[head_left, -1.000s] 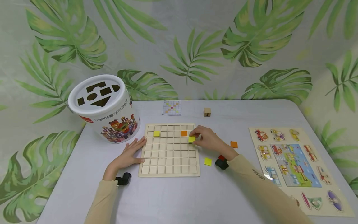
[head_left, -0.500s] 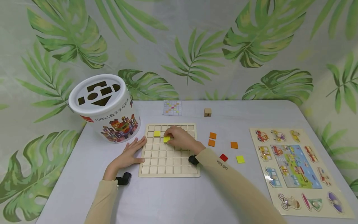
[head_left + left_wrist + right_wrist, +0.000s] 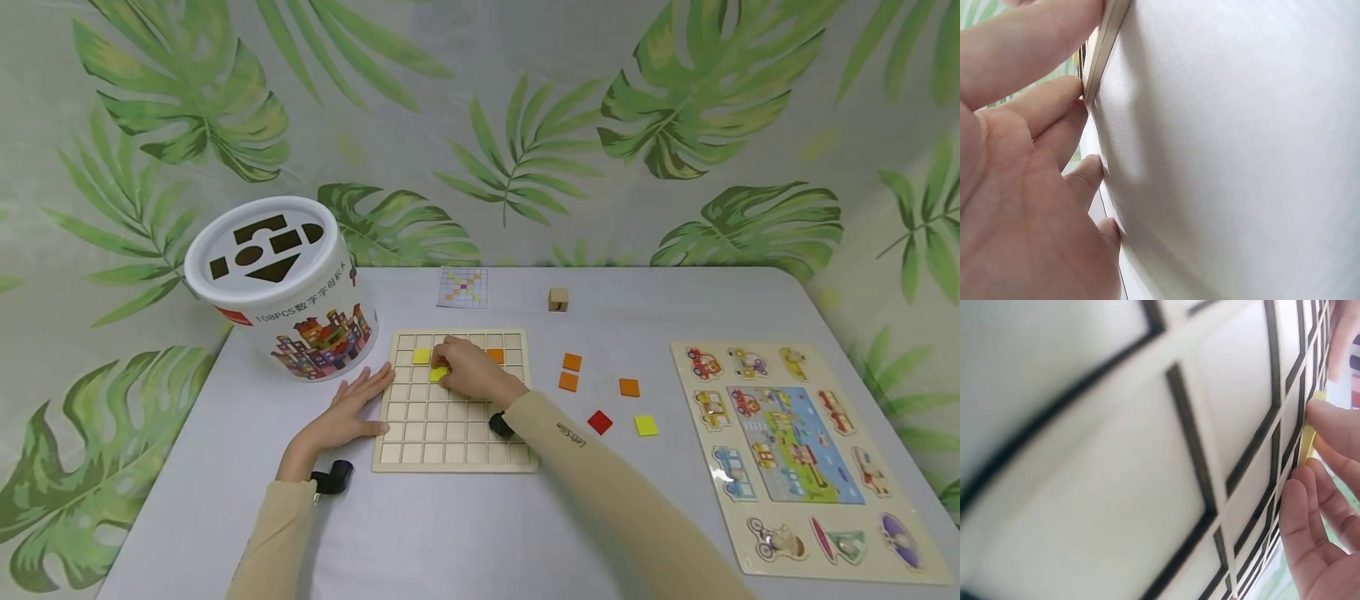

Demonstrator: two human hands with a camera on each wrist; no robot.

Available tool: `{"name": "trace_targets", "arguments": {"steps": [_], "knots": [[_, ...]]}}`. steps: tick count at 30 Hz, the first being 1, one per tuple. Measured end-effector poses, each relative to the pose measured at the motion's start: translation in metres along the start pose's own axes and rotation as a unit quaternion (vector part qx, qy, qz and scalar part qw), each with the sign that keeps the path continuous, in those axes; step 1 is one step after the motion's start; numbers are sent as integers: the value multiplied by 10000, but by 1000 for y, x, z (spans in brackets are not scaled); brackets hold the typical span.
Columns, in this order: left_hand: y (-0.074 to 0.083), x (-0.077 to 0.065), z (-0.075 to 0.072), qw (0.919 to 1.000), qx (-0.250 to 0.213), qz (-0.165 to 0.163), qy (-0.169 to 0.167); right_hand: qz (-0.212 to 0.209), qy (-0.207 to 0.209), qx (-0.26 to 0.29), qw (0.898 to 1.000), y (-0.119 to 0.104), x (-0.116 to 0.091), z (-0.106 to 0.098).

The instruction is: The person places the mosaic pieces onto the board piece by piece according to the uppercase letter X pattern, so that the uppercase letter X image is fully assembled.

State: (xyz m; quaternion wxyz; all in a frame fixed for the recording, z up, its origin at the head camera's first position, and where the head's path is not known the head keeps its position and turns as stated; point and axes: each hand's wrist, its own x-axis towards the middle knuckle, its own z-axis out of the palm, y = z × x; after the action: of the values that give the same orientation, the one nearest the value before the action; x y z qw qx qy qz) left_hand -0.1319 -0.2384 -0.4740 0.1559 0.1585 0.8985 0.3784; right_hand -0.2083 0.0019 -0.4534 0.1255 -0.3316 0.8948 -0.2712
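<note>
Pinching a square yellow tile (image 3: pixel 437 375), the right hand (image 3: pixel 468 369) holds it roughly aligned with the board (image 3: pixel 435 432).

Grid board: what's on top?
A yellow tile, an orange tile, plus a second yellow tile pinched by the right hand. Whatever lies under that hand is covered.

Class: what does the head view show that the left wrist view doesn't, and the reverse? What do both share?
Head view only: the red tile, the picture puzzle and the wooden cube. Left wrist view only: the palm of the left hand, which the head view sees from the back. Both: that hand at the edge of the grid board, and the white tabletop.
</note>
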Motion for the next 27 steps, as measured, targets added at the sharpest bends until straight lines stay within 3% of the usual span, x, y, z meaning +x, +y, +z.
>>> {"name": "trace_targets", "arguments": {"steps": [19, 27], "knots": [[-1, 0, 0, 10000, 9, -31, 1, 65, -54, 161, 9998, 1, 2, -2], [1, 0, 1, 10000, -1, -3, -3, 82, -74, -70, 9999, -3, 1, -2]]}}
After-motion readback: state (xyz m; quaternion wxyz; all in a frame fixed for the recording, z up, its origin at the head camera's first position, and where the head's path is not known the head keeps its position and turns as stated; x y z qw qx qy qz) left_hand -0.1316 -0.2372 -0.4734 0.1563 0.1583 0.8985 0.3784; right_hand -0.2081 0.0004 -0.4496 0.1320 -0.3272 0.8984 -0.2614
